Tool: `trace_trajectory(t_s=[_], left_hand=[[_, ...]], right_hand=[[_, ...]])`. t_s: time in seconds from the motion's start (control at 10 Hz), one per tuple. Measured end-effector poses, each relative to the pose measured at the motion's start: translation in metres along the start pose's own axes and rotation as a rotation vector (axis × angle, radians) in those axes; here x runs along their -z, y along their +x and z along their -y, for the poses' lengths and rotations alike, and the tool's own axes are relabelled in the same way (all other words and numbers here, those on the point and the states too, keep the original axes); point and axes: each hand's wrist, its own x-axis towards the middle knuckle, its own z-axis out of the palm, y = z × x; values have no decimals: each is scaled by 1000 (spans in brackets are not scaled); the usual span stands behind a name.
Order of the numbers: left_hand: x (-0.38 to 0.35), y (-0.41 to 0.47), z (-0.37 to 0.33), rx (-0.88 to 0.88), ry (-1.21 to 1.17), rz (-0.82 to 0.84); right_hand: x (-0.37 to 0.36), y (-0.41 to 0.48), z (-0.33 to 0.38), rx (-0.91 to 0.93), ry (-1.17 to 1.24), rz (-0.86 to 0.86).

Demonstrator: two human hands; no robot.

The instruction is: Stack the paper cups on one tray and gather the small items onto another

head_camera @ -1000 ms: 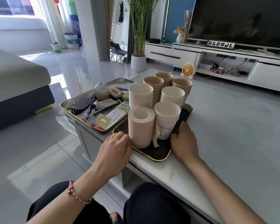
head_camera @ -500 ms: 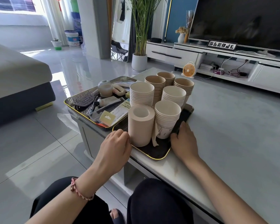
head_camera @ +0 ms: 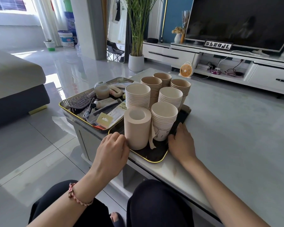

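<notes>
The dark tray (head_camera: pixel 156 155) lies dead ahead at 12 o'clock on the near corner of the table (head_camera: pixel 228 128), its long axis running away from the person toward about 1 o'clock. Both hands bracket its near end. The left hand (head_camera: pixel 112 149) sits at 11 o'clock on the near-left rim with the fingers curled down over the edge. The tips are hidden, so this reads as a grip rather than plainly showing one. The right hand (head_camera: pixel 181 145) is at 1 o'clock on the right rim, thumb inside the edge near the closest cups and fingers along the outside, pinching the rim.

The tray carries six stacks of paper cups (head_camera: pixel 137 95) standing upright in two rows along that axis, with a paper roll (head_camera: pixel 137 128) on end in the near-left spot, just beside the left knuckles. The silver tray (head_camera: pixel 69 102) with the hairbrush (head_camera: pixel 79 102), tube (head_camera: pixel 103 103) and jar (head_camera: pixel 102 91) lies at 10 o'clock, its near-right edge touching or overlapping the dark one.

Both hands are about equally near, one on each long side, so any shift of the load would go along the long axis. The tall stacks look top-heavy, so a level, slow slide seems wise.
</notes>
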Motion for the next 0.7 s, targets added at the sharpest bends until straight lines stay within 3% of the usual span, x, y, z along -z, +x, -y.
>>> trace_trajectory(t_s=[0.3,0.4,0.5,0.6,0.7], left_hand=[[-2,-1,-1,-14,-27,-34],[-5,-4,0,-4,-114,-54],[4,1,1,176,-376,-172],[36,11,-8,314,-567,-293],[93,27,-37,183,-799,-390]], right_hand=[[-1,-4,3,-24,40,-146],[-3,-5,5,-30,7,-173],[4,-8,-1,-15,38,-167],[41,-12,-3,-103,382,-186],[118,-32,9,53,748,-320]])
